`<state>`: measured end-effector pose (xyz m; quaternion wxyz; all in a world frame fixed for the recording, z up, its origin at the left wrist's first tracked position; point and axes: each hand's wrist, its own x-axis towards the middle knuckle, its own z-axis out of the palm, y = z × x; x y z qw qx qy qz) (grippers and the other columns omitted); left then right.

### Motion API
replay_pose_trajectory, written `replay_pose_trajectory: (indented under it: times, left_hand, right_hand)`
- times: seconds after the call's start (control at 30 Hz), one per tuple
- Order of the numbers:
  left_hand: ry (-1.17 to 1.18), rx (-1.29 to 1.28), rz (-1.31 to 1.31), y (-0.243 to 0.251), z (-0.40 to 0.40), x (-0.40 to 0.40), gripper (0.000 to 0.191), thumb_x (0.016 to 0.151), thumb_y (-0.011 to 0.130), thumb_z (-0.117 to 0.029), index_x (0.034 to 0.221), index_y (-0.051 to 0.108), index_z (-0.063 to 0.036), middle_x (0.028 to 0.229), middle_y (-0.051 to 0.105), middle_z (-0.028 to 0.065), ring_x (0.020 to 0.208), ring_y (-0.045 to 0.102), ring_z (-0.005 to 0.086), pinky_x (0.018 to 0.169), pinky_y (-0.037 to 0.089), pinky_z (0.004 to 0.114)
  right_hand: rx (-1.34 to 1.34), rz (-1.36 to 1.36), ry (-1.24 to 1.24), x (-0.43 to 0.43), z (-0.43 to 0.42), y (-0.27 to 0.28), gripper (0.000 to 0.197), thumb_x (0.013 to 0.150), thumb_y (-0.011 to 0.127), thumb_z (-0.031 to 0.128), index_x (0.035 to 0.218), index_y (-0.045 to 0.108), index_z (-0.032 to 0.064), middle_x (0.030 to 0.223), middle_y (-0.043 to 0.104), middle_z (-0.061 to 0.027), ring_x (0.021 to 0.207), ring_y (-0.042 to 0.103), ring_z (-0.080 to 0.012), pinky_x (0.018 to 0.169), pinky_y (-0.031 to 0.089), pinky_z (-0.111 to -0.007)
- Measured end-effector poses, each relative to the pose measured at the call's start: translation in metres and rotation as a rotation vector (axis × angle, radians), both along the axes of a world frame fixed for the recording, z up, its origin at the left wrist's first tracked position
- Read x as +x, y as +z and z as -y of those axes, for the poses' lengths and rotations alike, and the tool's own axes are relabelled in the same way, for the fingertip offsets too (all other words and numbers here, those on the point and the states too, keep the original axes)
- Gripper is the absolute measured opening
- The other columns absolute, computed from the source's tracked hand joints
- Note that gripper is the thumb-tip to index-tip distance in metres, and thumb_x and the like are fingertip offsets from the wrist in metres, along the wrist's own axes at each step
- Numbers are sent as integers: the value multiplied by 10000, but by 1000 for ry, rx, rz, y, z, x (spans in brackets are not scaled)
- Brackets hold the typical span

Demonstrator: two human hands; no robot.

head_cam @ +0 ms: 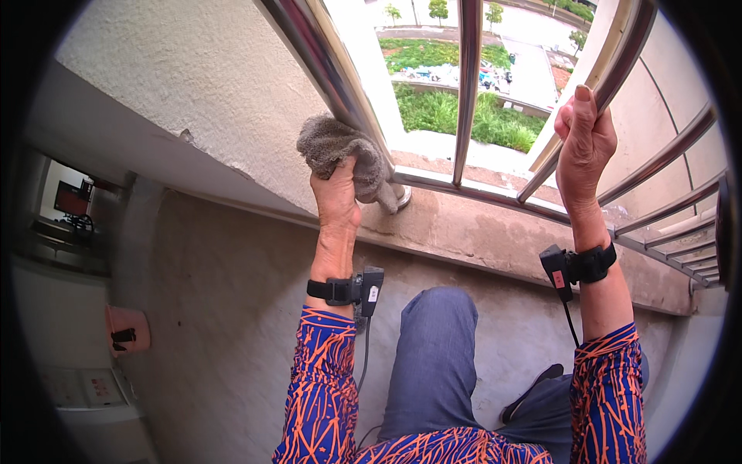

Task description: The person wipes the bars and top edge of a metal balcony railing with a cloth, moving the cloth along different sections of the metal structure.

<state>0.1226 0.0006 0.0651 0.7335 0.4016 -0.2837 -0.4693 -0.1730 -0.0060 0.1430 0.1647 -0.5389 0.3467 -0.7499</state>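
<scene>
A grey-brown terry cloth (333, 145) is bunched in my left hand (338, 188), pressed against the lower part of a thick stainless steel post (324, 64). Part of the cloth hangs down beside the round base of the post (404, 197). My right hand (586, 136) is wrapped around an upright steel bar (623, 52) of the railing, its thumb pointing up. Between the two hands stands a thinner steel bar (468, 87). It meets the bottom rail (487, 193) just above a concrete ledge.
A rough white wall (203, 75) adjoins the post on the left. The concrete ledge (440, 223) runs beneath the railing, which bends away at right. A pink bucket (130, 329) with a dark item on its side stands far left. Grass (469, 119) lies far below outside.
</scene>
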Motion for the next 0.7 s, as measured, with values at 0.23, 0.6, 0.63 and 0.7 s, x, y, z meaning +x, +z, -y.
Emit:
replay_pose_trajectory:
  times: [0.23, 0.6, 0.63, 0.7]
  left_hand:
    - [52, -199, 247, 15, 0, -7, 277, 799, 708, 28, 1058, 641, -42, 978, 675, 48, 845, 652, 162, 742, 572, 312]
    - [148, 125, 195, -67, -14, -17, 317, 803, 709, 0, 1104, 609, 1, 1032, 653, 47, 920, 616, 159, 815, 516, 296]
    - [167, 36, 193, -52, -12, -17, 308, 802, 725, -18, 1090, 617, 0, 1032, 654, 44, 913, 618, 157, 809, 519, 297]
    - [170, -33, 210, -20, -2, -13, 323, 788, 725, 7, 1089, 608, -9, 1008, 659, 34, 868, 625, 144, 786, 524, 282]
  right_hand:
    - [-15, -23, -19, 1, -4, 4, 252, 957, 578, 327, 888, 602, 85, 620, 446, 46, 550, 425, -34, 493, 357, -195]
    - [-8, -34, 1, 5, -3, 1, 258, 956, 571, 342, 865, 565, 100, 604, 452, 50, 545, 444, -27, 473, 369, -185]
    - [-7, -29, 1, 5, -4, 1, 258, 956, 571, 342, 865, 565, 100, 604, 452, 50, 545, 444, -27, 473, 369, -185]
    - [2, -8, 12, 5, -5, 3, 258, 955, 573, 340, 869, 564, 97, 607, 454, 48, 545, 443, -28, 477, 369, -185]
